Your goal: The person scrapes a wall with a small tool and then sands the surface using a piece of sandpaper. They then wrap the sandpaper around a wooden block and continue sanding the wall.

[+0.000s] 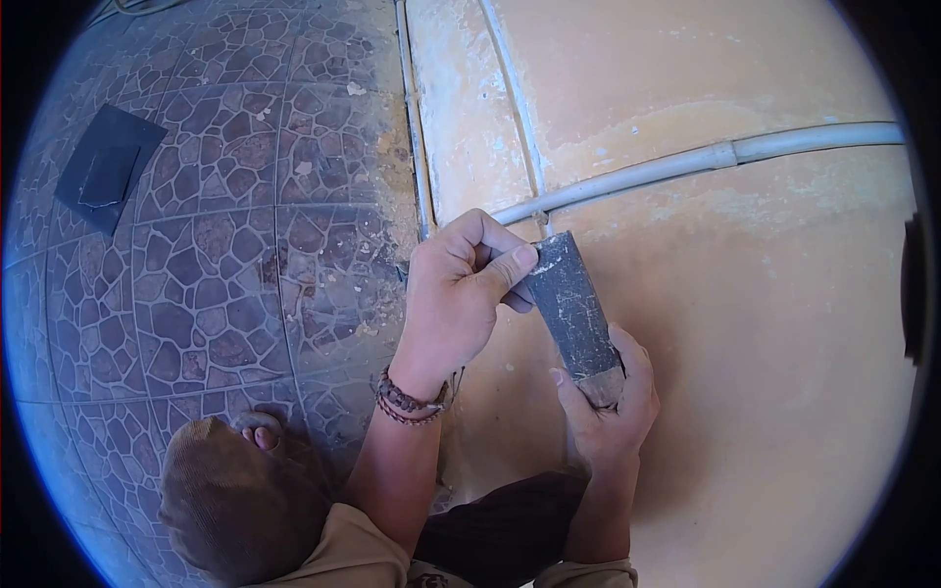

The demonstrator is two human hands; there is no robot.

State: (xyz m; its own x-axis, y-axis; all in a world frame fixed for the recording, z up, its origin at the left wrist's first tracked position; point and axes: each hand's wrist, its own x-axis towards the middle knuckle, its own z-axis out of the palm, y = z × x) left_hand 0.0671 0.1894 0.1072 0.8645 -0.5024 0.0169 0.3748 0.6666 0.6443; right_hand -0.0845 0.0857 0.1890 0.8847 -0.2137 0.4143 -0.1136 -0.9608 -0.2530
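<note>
Between both hands is a dark, worn rectangular piece (573, 309) with pale scratches, slanting down to the right in front of the yellowish wall. My left hand (461, 289), with braided bracelets at the wrist, pinches its upper left corner between thumb and fingers. The lower end is gripped by my right hand (616, 397), thumb on one side and fingers on the other. A lighter, greyish-brown part shows at that lower end. What lies behind the piece is hidden.
Patterned tiles (211, 265) cover the floor at left, where a dark sheet (129, 142) lies with a smaller dark piece on it. A pale pipe (676, 165) runs along the wall (774, 343). My knee (230, 500) is at lower left; paint flakes dot the tiles.
</note>
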